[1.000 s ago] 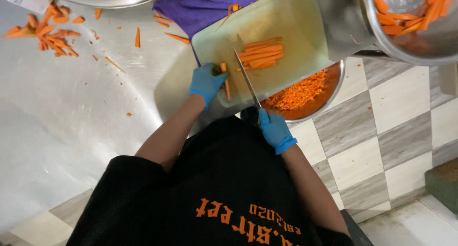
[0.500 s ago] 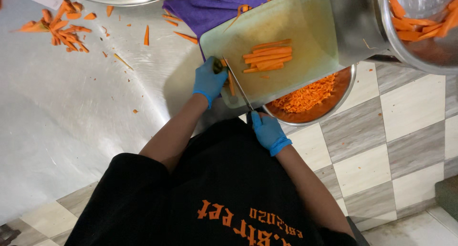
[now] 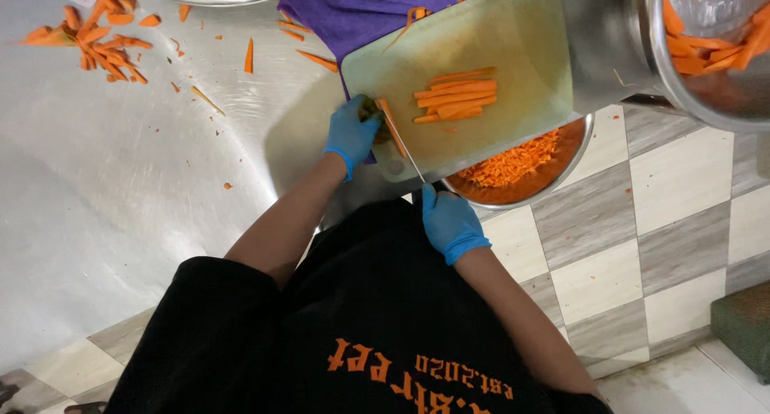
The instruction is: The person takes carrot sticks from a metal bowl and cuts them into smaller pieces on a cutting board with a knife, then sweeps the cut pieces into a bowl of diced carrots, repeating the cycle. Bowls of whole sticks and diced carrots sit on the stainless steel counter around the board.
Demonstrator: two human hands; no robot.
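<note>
Both hands wore blue gloves. The left hand curled at the near-left corner of the board, fingertips pinching a carrot piece. The right hand was closed round the handle of the knife, below the board's edge. Compared with half a second before, the hands looked little changed against the board. The blade's long axis ran from the right hand up-left to the carrot piece, tip toward the left hand. Carrot sticks lay mid-board, lengthwise left to right, above a bowl of shreds.
</note>
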